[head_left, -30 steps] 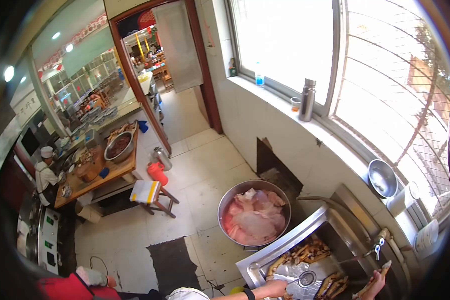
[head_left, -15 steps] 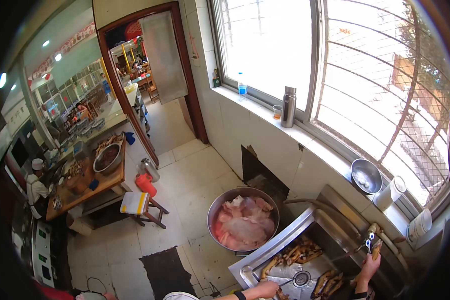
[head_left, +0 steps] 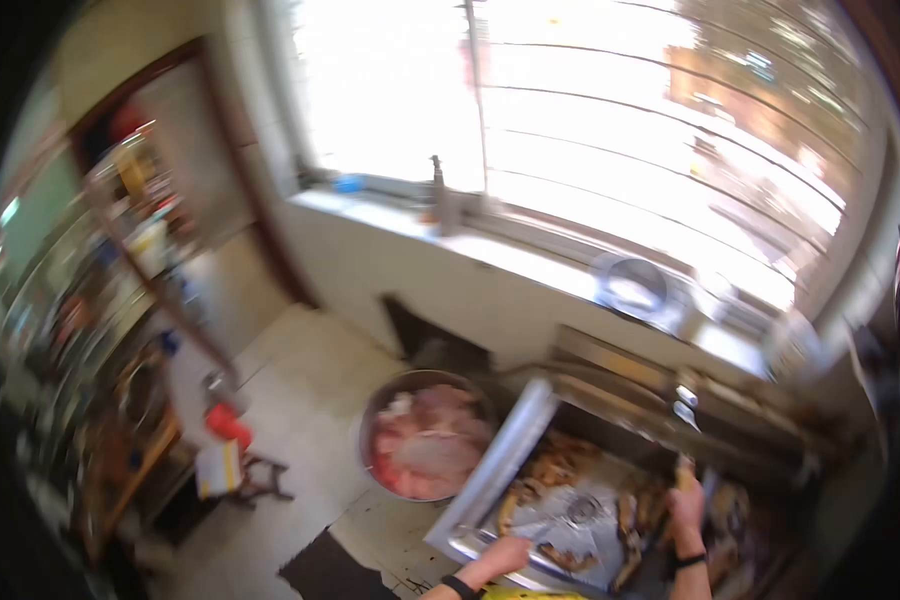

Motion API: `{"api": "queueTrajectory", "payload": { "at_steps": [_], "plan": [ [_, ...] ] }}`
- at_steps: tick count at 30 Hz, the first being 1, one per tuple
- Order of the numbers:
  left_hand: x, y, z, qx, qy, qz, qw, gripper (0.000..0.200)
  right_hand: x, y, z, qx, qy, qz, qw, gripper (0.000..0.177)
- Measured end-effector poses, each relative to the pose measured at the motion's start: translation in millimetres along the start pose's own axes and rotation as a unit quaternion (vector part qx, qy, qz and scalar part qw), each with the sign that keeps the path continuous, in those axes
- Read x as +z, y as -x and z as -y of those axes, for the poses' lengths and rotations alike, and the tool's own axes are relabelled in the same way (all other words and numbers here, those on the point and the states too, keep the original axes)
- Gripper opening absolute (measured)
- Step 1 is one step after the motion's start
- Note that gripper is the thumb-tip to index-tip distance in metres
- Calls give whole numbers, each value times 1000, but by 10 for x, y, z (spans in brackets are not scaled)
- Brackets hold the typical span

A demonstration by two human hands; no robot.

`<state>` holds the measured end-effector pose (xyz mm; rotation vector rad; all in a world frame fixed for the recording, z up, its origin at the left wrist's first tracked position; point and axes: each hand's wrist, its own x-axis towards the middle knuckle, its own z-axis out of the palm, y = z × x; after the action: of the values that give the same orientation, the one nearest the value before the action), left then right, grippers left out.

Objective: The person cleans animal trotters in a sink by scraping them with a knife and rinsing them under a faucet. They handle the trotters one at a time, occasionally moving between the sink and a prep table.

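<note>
The view is blurred by motion. My left hand [head_left: 507, 556] is closed over the near left part of the metal sink [head_left: 542, 405]; whatever its fingers hold is too smeared to make out. My right hand [head_left: 685, 505] grips a yellowish-brown meat piece [head_left: 685, 470], upright below the faucet [head_left: 686, 395]. Brown meat pieces [head_left: 560, 460] lie along the back left of the sink, and more lie around its drain [head_left: 582, 508] and near my right hand. Both wrists wear dark bands.
A large metal basin [head_left: 430, 435] of pink raw meat stands on the floor left of the sink. A stool [head_left: 260, 475] and a red container [head_left: 227, 425] are farther left. A metal bowl [head_left: 632, 285] sits on the windowsill.
The view has swung right, so the room has shifted left in it. My right hand still has the meat piece. The tool that extended from my left hand cannot be made out now.
</note>
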<state>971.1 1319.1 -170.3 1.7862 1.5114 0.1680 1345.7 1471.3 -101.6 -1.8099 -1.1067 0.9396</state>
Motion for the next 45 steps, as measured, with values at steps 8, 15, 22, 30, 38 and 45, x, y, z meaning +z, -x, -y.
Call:
{"api": "queueTrajectory", "payload": {
  "at_steps": [8,15,22,30,38,45],
  "plan": [
    [-178,-111,-188,-19,-6,83,996,43,-423,1242,-472,88,-93,86,988,23],
    [-30,-304,-172,5,2,164,986,38,-625,1836,-891,33,117,-131,984,52],
    [-82,-256,-382,24,9,136,990,34,-526,1753,-824,81,118,-51,988,39],
    [-129,-170,-369,-12,-14,121,992,38,93,1017,-1607,96,277,132,947,37],
    [-80,-144,-331,-85,10,85,993,41,529,592,-1592,21,330,37,943,37],
    [-126,-111,-353,-171,43,92,980,42,1085,-260,-1909,32,365,39,930,25]
  ]
}}
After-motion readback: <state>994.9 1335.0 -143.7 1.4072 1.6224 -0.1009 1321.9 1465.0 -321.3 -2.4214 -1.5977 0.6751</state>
